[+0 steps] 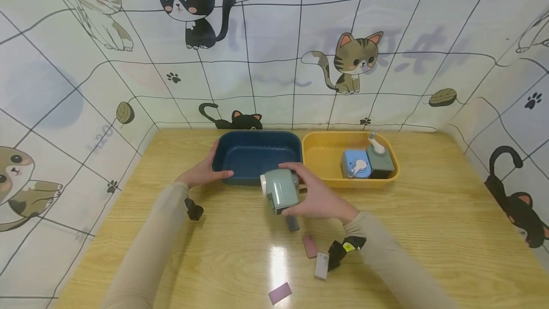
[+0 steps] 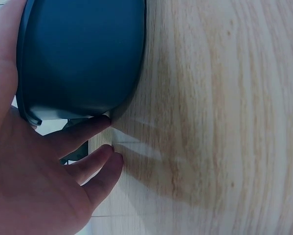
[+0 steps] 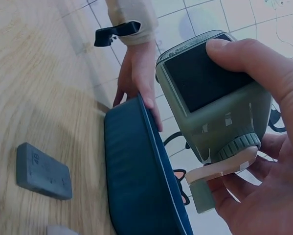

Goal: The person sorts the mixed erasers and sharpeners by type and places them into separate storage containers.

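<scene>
My right hand (image 1: 319, 194) grips a green hand-crank pencil sharpener (image 1: 280, 189) above the table, in front of the dark blue bin (image 1: 257, 180). In the right wrist view the sharpener (image 3: 219, 112) shows a dark panel under my thumb and a beige crank (image 3: 224, 166) with a green knob. My left hand (image 1: 206, 169) holds the left end of the bin, thumb at its front corner. In the left wrist view, the fingers (image 2: 92, 164) lie beside the bin's wall (image 2: 82, 58), close to the table. No contents are visible in the blue bin.
A yellow bin (image 1: 319, 182) stands right of the blue one, holding a blue sharpener (image 1: 355, 162) and a dark green one (image 1: 381, 163). Grey (image 1: 292, 223), pink (image 1: 310, 246), white (image 1: 321, 266) and purple (image 1: 280, 293) erasers lie on the table. A cat-print cloth (image 1: 274, 75) hangs behind.
</scene>
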Tool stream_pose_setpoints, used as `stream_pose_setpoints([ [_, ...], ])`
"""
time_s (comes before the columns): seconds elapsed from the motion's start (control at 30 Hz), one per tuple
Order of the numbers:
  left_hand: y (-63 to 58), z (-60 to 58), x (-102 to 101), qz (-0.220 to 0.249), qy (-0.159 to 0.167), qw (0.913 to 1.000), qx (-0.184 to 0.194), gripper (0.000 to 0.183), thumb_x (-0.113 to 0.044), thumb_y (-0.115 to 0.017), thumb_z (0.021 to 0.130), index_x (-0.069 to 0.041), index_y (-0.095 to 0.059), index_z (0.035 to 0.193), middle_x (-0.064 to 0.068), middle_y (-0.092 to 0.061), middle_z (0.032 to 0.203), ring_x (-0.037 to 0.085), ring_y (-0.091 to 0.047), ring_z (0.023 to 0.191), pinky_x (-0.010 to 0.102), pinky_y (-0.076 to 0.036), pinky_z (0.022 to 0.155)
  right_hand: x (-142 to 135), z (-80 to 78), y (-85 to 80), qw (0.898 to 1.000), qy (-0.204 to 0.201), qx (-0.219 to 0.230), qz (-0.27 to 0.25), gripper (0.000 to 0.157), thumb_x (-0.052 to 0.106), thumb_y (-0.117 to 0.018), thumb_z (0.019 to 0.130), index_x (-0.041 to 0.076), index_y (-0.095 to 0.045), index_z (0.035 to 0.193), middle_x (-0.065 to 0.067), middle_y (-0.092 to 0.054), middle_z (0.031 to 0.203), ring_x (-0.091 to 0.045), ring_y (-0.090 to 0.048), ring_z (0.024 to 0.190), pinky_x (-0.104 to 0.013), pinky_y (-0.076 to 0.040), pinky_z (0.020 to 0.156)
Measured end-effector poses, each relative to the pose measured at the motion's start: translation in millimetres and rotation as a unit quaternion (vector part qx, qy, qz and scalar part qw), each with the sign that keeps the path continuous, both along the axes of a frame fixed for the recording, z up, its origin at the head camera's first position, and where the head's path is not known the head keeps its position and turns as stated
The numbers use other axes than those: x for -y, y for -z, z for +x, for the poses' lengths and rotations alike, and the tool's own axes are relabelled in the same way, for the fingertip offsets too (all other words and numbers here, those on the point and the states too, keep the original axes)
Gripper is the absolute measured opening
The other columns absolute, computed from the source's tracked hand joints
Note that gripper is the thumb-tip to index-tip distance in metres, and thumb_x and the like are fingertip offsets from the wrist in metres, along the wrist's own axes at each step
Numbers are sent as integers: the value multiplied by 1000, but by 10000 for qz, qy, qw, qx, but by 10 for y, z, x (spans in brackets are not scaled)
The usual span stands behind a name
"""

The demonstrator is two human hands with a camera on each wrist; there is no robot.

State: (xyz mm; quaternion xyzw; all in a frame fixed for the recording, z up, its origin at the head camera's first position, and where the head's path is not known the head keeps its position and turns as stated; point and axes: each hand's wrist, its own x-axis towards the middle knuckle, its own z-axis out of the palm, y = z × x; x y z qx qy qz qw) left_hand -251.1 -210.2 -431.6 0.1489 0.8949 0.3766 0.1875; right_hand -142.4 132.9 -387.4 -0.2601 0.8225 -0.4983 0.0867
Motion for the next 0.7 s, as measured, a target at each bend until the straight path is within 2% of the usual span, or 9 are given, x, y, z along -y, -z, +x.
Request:
stream_pose_setpoints([
  [0.17,-7,0,-2,41,34,10000,-7,116,-47,-72,84,-20,18,153,17,9,159,42,-7,143,59,-16,110,-66,2,-39,10000,31,65,-42,98,16,-91,65,22,-37,146,-6,-44,134,-28,-49,108,-43,-47,84],
  [0.43,37,-6,-4,22,21,10000,25,116,-48,-71,84,-21,18,153,16,11,159,40,-5,143,58,-15,111,-133,14,-75,9998,182,58,94,97,23,-91,66,27,-36,145,-5,-44,136,-27,-48,109,-44,-46,85],
  [0.7,22,-7,0,9,18,10000,-64,116,-46,-72,85,-19,17,153,15,11,160,42,-6,143,59,-15,110,-205,-38,-110,9996,256,-109,-40,96,20,-90,66,23,-36,146,-5,-43,138,-29,-47,112,-48,-45,90],
])
